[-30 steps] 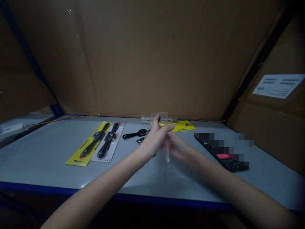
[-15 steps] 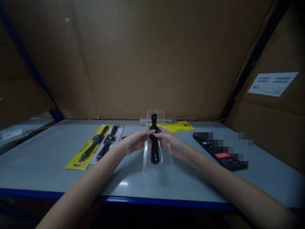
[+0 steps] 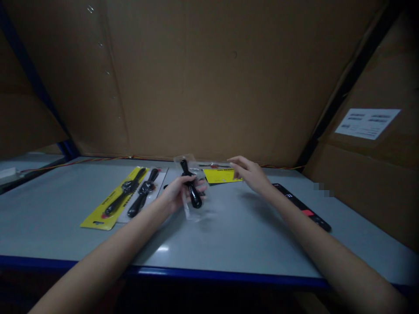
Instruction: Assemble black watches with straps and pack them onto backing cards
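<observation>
Just right of the yellow blister card (image 3: 98, 218), a clear blister pack (image 3: 186, 163) holding a black tool (image 3: 194, 198) is being gripped by the curled left hand (image 3: 180, 194), raised off the grey bench (image 3: 229, 235) for handling; the right hand (image 3: 250, 173) is being held open and empty, further right of the card.

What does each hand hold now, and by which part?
The left hand grips a clear blister pack around its middle, with a black tool inside; the right hand holds nothing.

Hands we count: one left hand (image 3: 179, 195), one right hand (image 3: 249, 172)
Held packs: one clear blister pack (image 3: 193, 212)
Black items: three black strap-shaped items (image 3: 195, 196)
Cards: two yellow cards (image 3: 221, 175), one white card (image 3: 121, 219)
</observation>
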Available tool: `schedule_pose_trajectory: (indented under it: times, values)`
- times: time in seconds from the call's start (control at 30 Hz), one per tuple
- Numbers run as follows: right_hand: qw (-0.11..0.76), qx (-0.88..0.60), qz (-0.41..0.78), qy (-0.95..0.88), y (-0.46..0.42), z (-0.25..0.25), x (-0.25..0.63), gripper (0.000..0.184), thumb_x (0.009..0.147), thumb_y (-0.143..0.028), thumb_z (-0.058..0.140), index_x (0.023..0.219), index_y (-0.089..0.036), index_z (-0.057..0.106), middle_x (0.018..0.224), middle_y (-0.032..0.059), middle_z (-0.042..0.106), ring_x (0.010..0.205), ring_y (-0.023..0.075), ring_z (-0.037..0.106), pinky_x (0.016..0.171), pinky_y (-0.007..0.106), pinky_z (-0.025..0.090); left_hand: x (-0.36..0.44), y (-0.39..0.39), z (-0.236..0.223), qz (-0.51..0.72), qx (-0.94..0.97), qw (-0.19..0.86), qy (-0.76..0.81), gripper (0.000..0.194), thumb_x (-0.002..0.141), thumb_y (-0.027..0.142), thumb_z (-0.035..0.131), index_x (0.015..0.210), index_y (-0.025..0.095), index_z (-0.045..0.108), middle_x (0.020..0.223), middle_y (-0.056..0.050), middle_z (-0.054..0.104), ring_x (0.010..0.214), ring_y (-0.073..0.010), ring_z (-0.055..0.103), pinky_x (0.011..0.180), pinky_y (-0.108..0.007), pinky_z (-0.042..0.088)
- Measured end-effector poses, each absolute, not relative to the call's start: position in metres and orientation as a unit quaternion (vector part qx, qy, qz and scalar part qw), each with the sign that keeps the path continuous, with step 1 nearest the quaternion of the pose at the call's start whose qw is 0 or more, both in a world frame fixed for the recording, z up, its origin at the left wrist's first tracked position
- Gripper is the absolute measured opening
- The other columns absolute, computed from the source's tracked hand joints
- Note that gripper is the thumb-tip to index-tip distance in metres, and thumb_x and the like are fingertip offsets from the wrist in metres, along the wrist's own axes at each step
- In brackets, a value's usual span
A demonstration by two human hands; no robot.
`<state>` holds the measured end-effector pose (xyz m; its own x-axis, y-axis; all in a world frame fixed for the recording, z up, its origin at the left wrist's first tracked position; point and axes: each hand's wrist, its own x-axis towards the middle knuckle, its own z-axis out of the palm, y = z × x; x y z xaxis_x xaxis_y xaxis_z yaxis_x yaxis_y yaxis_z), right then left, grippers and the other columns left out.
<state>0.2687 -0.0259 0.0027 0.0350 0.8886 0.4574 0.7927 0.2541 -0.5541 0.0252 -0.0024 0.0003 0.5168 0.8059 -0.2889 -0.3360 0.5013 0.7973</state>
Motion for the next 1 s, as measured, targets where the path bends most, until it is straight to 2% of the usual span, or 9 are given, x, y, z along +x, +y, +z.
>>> schedule_pose_trajectory:
  times: [0.07,0.17,0.27,0.37,0.47,0.6,0.73,0.87,1.0]
  values:
    - [0.252,-0.623,-0.014,-0.740,-0.009,-0.002,0.289,0.036,0.079,-0.029,0.046,0.111,-0.017,0.055,0.097,0.0086,0.063,0.091,0.0206,0.056,0.078,0.031,0.041,0.018,0.009,0.000,0.373,0.320,0.794,0.357,0.013,0.081,0.014,0.048,0.093,0.012,0.052,0.083,-0.009,0.068,0.066,-0.0184,0.067,0.062,-0.035,0.053]
    - [0.057,-0.616,-0.063,-0.783,0.014,-0.009,0.302,0.057,0.068,-0.023,0.051,0.125,-0.021,0.048,0.125,0.0105,0.051,0.115,0.0269,0.042,0.092,0.040,0.032,0.009,0.019,0.001,0.381,0.308,0.793,0.362,0.014,0.081,0.013,0.045,0.093,0.011,0.052,0.081,-0.009,0.067,0.065,-0.0182,0.067,0.057,-0.032,0.053]
    - [0.004,-0.622,-0.046,-0.782,0.034,-0.011,0.300,0.071,0.063,-0.023,0.053,0.133,-0.024,0.040,0.128,0.0107,0.048,0.115,0.0293,0.041,0.091,0.045,0.032,0.007,0.021,0.002,0.378,0.341,0.779,0.365,0.016,0.079,0.013,0.047,0.094,0.013,0.052,0.079,-0.008,0.067,0.065,-0.0198,0.067,0.053,-0.030,0.052]
    - [-0.032,-0.627,-0.032,-0.778,0.048,-0.007,0.296,0.072,0.057,-0.024,0.059,0.128,-0.026,0.045,0.122,0.0105,0.051,0.113,0.0322,0.041,0.088,0.048,0.032,0.007,0.020,0.003,0.351,0.410,0.752,0.377,0.019,0.075,0.015,0.052,0.094,0.013,0.052,0.079,-0.009,0.067,0.061,-0.0208,0.066,0.050,-0.030,0.051]
    - [-0.048,-0.627,-0.032,-0.777,0.057,0.002,0.297,0.067,0.050,-0.028,0.067,0.115,-0.025,0.054,0.117,0.0114,0.051,0.113,0.0347,0.039,0.088,0.051,0.031,0.007,0.021,0.003,0.311,0.437,0.751,0.384,0.019,0.075,0.014,0.051,0.093,0.012,0.051,0.080,-0.009,0.067,0.056,-0.0200,0.065,0.046,-0.029,0.049]
    - [-0.029,-0.625,-0.048,-0.779,0.057,0.015,0.299,0.064,0.045,-0.034,0.073,0.105,-0.020,0.054,0.112,0.0125,0.050,0.109,0.0342,0.041,0.085,0.048,0.033,0.007,0.022,-0.001,0.311,0.456,0.750,0.365,0.022,0.074,0.014,0.052,0.096,0.013,0.048,0.080,-0.011,0.067,0.056,-0.0204,0.065,0.048,-0.029,0.050]
    - [-0.006,-0.590,-0.045,-0.806,0.046,0.024,0.297,0.039,0.059,-0.038,0.066,0.091,-0.020,0.052,0.096,0.0071,0.058,0.090,0.0241,0.053,0.074,0.034,0.039,0.008,0.022,-0.007,0.349,0.459,0.740,0.346,0.025,0.073,0.016,0.056,0.097,0.013,0.049,0.083,-0.013,0.066,0.061,-0.0215,0.066,0.055,-0.032,0.051]
    - [0.017,-0.554,-0.061,-0.830,0.027,0.033,0.287,0.012,0.072,-0.025,0.052,0.083,-0.020,0.052,0.088,0.0057,0.061,0.080,0.0198,0.056,0.063,0.028,0.037,0.009,0.023,-0.010,0.400,0.419,0.740,0.341,0.032,0.072,0.013,0.059,0.103,0.013,0.047,0.087,-0.013,0.066,0.065,-0.0225,0.067,0.060,-0.035,0.052]
    - [0.115,-0.530,-0.115,-0.833,0.003,0.040,0.265,0.031,0.076,-0.011,0.038,0.104,-0.019,0.049,0.105,0.0091,0.060,0.092,0.0211,0.056,0.072,0.031,0.040,0.009,0.019,-0.004,0.431,0.380,0.749,0.330,0.041,0.074,0.030,0.064,0.109,0.015,0.048,0.089,-0.012,0.065,0.072,-0.0241,0.067,0.066,-0.037,0.052]
